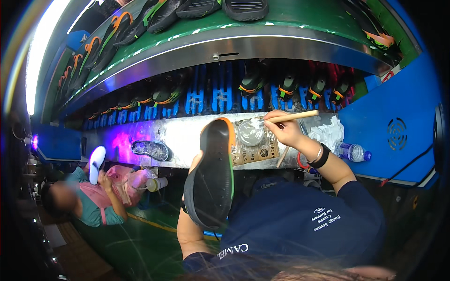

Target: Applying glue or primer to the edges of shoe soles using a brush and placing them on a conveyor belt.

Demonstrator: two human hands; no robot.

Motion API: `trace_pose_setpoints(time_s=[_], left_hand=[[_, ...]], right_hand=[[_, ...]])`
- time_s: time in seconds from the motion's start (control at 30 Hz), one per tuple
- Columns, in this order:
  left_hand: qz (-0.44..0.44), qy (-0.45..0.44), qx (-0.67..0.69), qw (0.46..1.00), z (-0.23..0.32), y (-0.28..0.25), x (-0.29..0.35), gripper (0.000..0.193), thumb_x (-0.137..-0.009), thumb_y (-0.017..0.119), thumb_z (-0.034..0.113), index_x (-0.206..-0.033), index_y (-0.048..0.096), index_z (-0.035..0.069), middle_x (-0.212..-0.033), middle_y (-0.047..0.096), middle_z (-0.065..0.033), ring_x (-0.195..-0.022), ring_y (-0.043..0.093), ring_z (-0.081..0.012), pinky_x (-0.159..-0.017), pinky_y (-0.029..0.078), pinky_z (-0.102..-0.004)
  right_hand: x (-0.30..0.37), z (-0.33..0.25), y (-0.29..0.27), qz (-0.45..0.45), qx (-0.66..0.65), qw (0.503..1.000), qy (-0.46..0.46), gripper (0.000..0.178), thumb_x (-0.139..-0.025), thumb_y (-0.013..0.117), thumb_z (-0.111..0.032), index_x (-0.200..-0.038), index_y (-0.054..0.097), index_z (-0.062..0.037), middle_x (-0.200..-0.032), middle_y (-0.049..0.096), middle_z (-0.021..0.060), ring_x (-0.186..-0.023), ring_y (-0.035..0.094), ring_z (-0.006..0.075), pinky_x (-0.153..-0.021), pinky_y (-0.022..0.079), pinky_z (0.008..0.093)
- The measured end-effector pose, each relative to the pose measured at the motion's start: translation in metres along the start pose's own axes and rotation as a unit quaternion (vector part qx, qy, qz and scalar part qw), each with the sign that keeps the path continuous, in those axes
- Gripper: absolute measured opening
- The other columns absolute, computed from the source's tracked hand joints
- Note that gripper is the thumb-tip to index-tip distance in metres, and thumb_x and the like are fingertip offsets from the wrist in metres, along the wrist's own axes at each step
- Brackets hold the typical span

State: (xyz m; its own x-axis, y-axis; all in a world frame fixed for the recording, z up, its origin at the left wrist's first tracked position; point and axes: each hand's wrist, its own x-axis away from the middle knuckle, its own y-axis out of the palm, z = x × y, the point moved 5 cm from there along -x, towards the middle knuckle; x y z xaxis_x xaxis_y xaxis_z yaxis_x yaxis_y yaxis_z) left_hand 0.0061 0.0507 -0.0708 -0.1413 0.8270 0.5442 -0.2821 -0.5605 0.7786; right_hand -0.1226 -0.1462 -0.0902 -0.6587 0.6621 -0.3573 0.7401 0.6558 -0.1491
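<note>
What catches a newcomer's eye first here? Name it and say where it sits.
First, the black shoe sole with its orange and green rim, held upright by the left hand at the centre. Just right of it, the right hand dips a wooden brush toward a round clear dish on the bench. Above, a green belt carries a row of dark soles.

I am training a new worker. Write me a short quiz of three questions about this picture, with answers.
1. True or false: the left hand holds a black shoe sole.
2. Which tool is in the right hand? A) scissors B) wooden-handled brush C) hammer
3. Fill in: the brush tip rests at a small clear ____ on the bench.

Key: 1 true; 2 B; 3 container.
</note>
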Motion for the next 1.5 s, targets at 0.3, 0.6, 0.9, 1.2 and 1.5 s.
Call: trace_pose_setpoints(time_s=[0.3, 0.6, 0.9, 1.2, 1.5], left_hand=[[-0.014, -0.018, -0.088, 0.996, -0.016, 0.020, -0.015, 0.040, -0.084, 0.043, 0.035, -0.109, 0.048, 0.004, -0.094, 0.057, -0.0067, -0.079, 0.056, -0.0146, -0.070, 0.046, -0.0260], [-0.017, -0.012, -0.139, 0.990, -0.019, 0.028, -0.011, 0.040, -0.084, 0.043, 0.035, -0.109, 0.048, 0.004, -0.092, 0.057, -0.0059, -0.077, 0.055, -0.0132, -0.068, 0.046, -0.0248], [-0.032, 0.004, -0.254, 0.967, -0.010, 0.038, 0.000, 0.044, -0.083, 0.044, 0.037, -0.113, 0.043, 0.004, -0.090, 0.053, -0.0037, -0.077, 0.051, -0.0090, -0.066, 0.042, -0.0211], [0.007, -0.010, -0.282, 0.959, -0.012, 0.051, 0.003, 0.050, -0.083, 0.044, 0.034, -0.123, 0.033, 0.006, -0.102, 0.047, -0.0042, -0.088, 0.046, -0.0097, -0.074, 0.040, -0.0221], [-0.015, 0.002, -0.335, 0.942, -0.007, 0.064, 0.001, 0.057, -0.081, 0.048, 0.037, -0.125, 0.030, 0.006, -0.106, 0.046, -0.0056, -0.092, 0.046, -0.0116, -0.078, 0.039, -0.0236]], right_hand=[[0.001, -0.019, 0.003, -0.040, 0.002, 0.999, -0.009, 0.009, -0.073, 0.059, -0.001, -0.082, 0.056, -0.0011, -0.073, 0.057, 0.0059, -0.061, 0.051, 0.0118, -0.053, 0.040, 0.0222], [-0.011, -0.052, 0.010, -0.032, 0.058, 0.970, -0.232, 0.005, -0.071, 0.060, -0.001, -0.071, 0.056, 0.0008, -0.070, 0.057, 0.0081, -0.057, 0.053, 0.0148, -0.049, 0.042, 0.0240], [0.010, -0.040, 0.007, -0.041, 0.002, 0.995, -0.092, 0.005, -0.070, 0.060, -0.002, -0.074, 0.056, -0.0017, -0.063, 0.054, 0.0042, -0.048, 0.044, 0.0065, -0.043, 0.034, 0.0200], [0.009, -0.039, -0.006, 0.017, -0.069, 0.997, -0.033, 0.005, -0.074, 0.058, -0.002, -0.079, 0.056, -0.0006, -0.067, 0.053, 0.0030, -0.056, 0.046, 0.0072, -0.048, 0.035, 0.0198], [0.021, -0.043, -0.007, -0.014, -0.107, 0.994, -0.005, 0.005, -0.073, 0.057, 0.001, -0.077, 0.056, -0.0003, -0.067, 0.054, 0.0027, -0.055, 0.046, 0.0061, -0.048, 0.036, 0.0192]])
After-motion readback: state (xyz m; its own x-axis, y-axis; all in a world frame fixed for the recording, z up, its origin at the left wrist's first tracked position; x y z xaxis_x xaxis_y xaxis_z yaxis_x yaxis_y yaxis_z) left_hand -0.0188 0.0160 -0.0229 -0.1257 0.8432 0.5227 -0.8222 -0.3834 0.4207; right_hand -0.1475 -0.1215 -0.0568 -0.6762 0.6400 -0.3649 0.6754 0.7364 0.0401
